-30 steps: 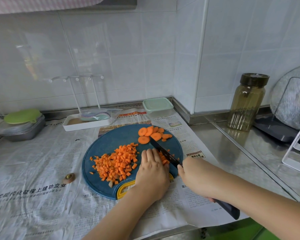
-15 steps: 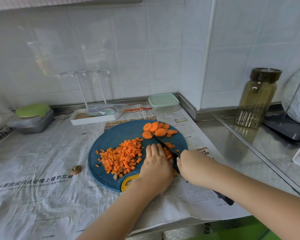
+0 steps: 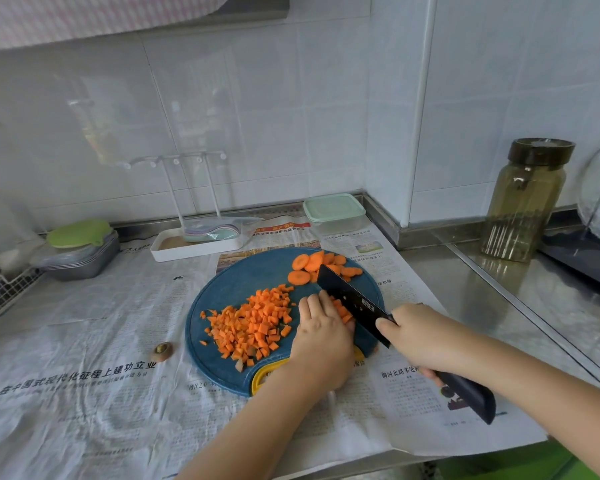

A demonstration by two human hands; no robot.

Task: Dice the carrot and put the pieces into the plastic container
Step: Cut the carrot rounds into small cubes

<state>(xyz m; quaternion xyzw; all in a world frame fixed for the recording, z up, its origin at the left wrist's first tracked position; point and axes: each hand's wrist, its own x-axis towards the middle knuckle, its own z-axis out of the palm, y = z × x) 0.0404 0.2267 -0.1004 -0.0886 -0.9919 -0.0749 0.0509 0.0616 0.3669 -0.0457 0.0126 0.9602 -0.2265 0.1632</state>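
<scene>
Steel worktop (image 3: 465,289) in a white-tiled corner, newspaper (image 3: 84,341) spread over it, round blue cutting board (image 3: 229,289) on the paper. All the carrot is on the board: diced carrot (image 3: 253,323) heaped on its left half, carrot slices (image 3: 312,266) loosely stacked at the far edge, and a small carrot chunk (image 3: 342,311) near the middle at my left hand (image 3: 321,344). Its fingers (image 3: 314,306) are curled down over that chunk, pinning it. The knife (image 3: 354,303) has its dark blade slanted across the board just right of those fingers, tip by the slices; can't tell if the edge touches the board. My right hand (image 3: 420,337) is wrapped tight round the handle, whose end pokes out past the wrist. The plastic container (image 3: 335,211), mint lid on, sits at the back of the paper near the wall corner, apart from the board. One carrot stub (image 3: 162,349) lies on the paper left of the board. A white tray rack (image 3: 194,242) stands behind the board, green-lidded metal tins (image 3: 80,251) far left, an amber jar (image 3: 523,202) with a dark lid to the right.
</scene>
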